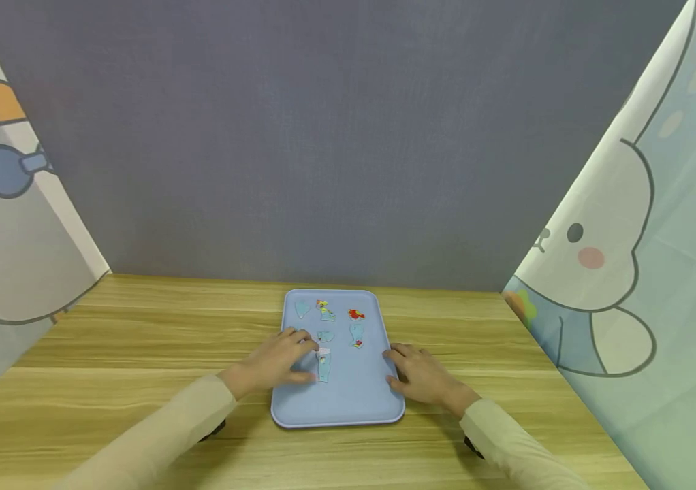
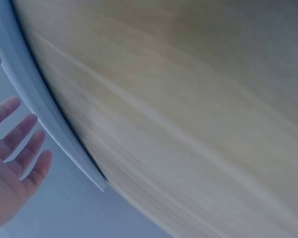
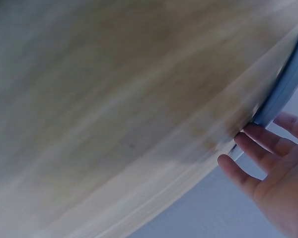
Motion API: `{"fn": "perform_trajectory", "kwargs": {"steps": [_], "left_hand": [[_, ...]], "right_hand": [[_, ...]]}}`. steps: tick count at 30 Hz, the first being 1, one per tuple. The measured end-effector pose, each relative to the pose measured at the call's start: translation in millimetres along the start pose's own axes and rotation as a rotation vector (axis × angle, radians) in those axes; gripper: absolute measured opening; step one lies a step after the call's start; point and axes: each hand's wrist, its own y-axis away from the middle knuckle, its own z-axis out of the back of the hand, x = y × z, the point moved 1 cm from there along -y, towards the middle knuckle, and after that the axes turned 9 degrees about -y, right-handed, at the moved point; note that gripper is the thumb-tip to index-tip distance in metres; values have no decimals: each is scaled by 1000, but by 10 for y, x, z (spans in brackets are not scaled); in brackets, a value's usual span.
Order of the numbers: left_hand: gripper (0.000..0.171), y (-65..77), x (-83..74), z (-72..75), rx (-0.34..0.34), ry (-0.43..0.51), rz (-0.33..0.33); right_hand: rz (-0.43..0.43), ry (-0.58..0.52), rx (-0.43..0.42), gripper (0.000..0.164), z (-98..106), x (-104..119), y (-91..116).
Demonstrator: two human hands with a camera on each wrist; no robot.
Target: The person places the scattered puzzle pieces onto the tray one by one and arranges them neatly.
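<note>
A pale blue tray (image 1: 360, 401) lies on the wooden table with several flat, irregularly cut printed pieces on it. My left hand (image 1: 280, 359) reaches in over the tray's left side, its fingers spread and loosely bent, holding nothing. Closest to its fingertips are a long light-blue piece (image 1: 324, 367) and a small light-blue piece (image 1: 325, 336). Along the tray's right rim, my right hand (image 1: 424, 374) has its fingertips at the edge; its fingers (image 3: 263, 153) are spread in the right wrist view. Farther back lie a red-and-yellow piece (image 1: 356, 314) and a blue one with a red patch (image 1: 356, 332).
At the tray's far end are a triangular blue piece (image 1: 302, 309) and a yellow-and-blue piece (image 1: 326, 311). A grey panel (image 1: 323, 150) rises behind the table (image 1: 188, 306). Cartoon-printed cloths hang on the left (image 1: 23, 224) and right (image 1: 660, 224) sides.
</note>
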Motion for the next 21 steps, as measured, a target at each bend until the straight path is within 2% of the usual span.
{"fn": "perform_trajectory", "kwargs": {"steps": [8,15,21], "left_hand": [[43,141,140,95,-15,42,65],[40,304,301,168,-95,36,115],[40,477,469,231,-115,35,174]], "right_hand": [[10,-6,-1,44,44,-9,-7],[-8,-13,-11,45,54,-33,0],[-16,-58,-64,45,103,-84,26]]}}
